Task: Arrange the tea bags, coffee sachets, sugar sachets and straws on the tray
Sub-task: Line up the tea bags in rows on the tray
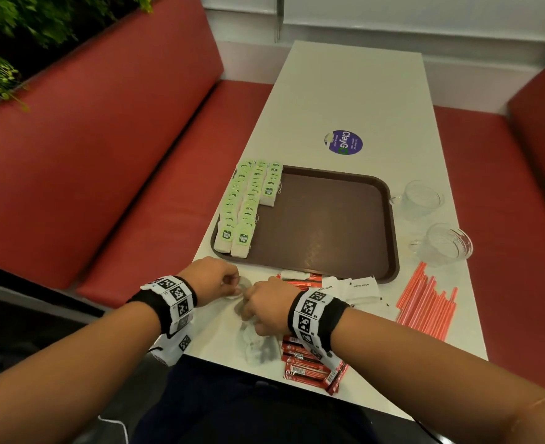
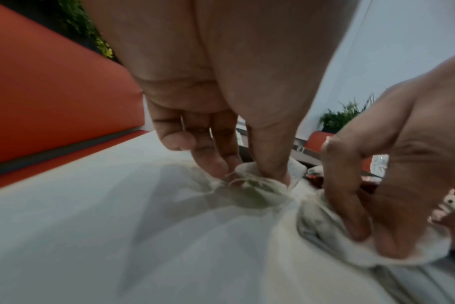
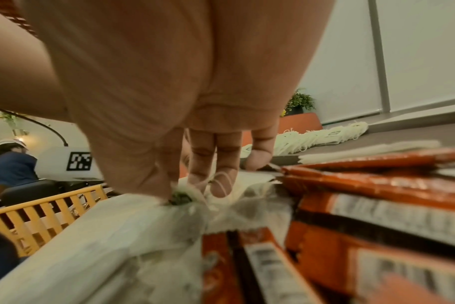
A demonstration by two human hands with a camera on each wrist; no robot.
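Tea bags (image 1: 254, 339) lie loose on the table (image 1: 354, 100) at its near edge, and both my hands work in them: my left hand (image 1: 212, 278) pinches one tea bag (image 2: 249, 185) between thumb and fingertips, my right hand (image 1: 269, 304) pinches another beside it. Red coffee sachets (image 1: 309, 363) lie just right of them. Beyond, the brown tray (image 1: 390, 251) holds rows of green-tagged tea bags (image 1: 245, 203) along its left side; sugar sachets (image 1: 357, 288) and straws (image 1: 425, 302) lie to the right.
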